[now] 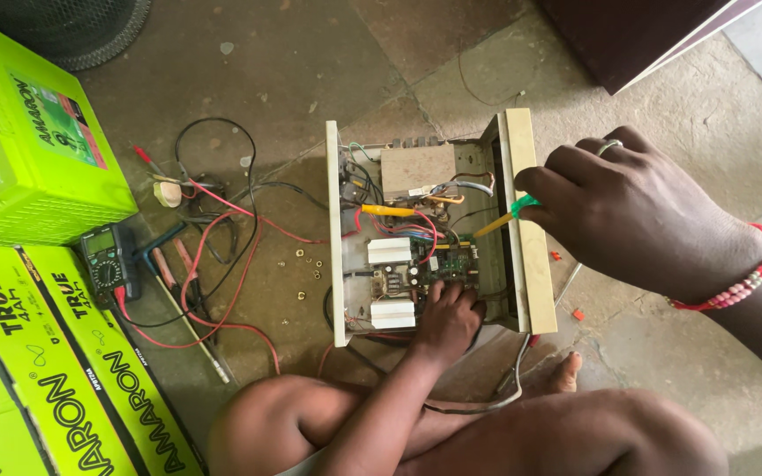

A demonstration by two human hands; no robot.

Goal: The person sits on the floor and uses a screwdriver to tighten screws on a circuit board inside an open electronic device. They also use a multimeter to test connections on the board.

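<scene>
Inside open chassis (337, 229), left hand (444, 319), right hand (637, 211) pinching screwdriver (500, 220)

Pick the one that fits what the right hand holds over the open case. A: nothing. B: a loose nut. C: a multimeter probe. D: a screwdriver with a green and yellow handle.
D: the right hand grips a screwdriver with a green and yellow handle, its tip pointing into the open case, while the left hand rests on the circuit board.
</scene>
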